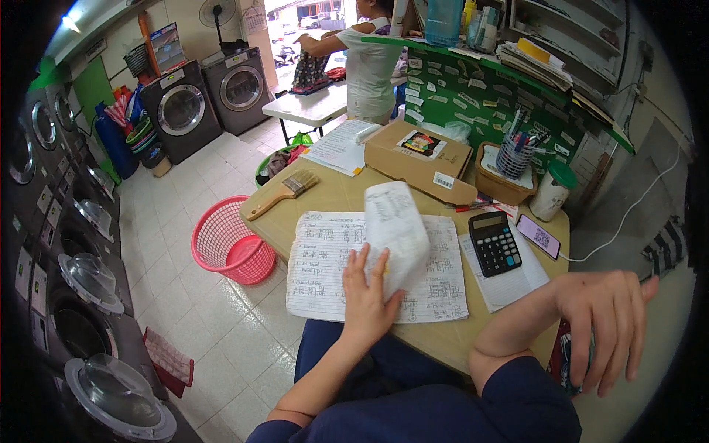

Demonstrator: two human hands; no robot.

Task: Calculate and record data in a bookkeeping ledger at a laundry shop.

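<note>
A lined notebook (325, 255) with handwriting lies spread on the yellowish table in front of me. Over its middle stands a curled white paper (395, 225), smeared by motion; whether it is a turning page or a loose bundle I cannot tell. My left hand (367, 295) rests on the paper's lower part, fingers spread. Off the table's right edge, my right hand (609, 325) is raised with its fingers stretched downward, holding nothing. A black calculator (495, 242) sits on loose paper sheets (521, 283) between the notebook and a phone (539, 236) with a lit screen.
A paintbrush (284, 193), a cardboard box (417, 159), a pen holder (517, 156) in a basket and a green-lidded jar (555, 188) stand around the table. Left are a pink laundry basket (233, 240) and washing machines (74, 317) with open doors. Another person (373, 74) handles cloth beyond.
</note>
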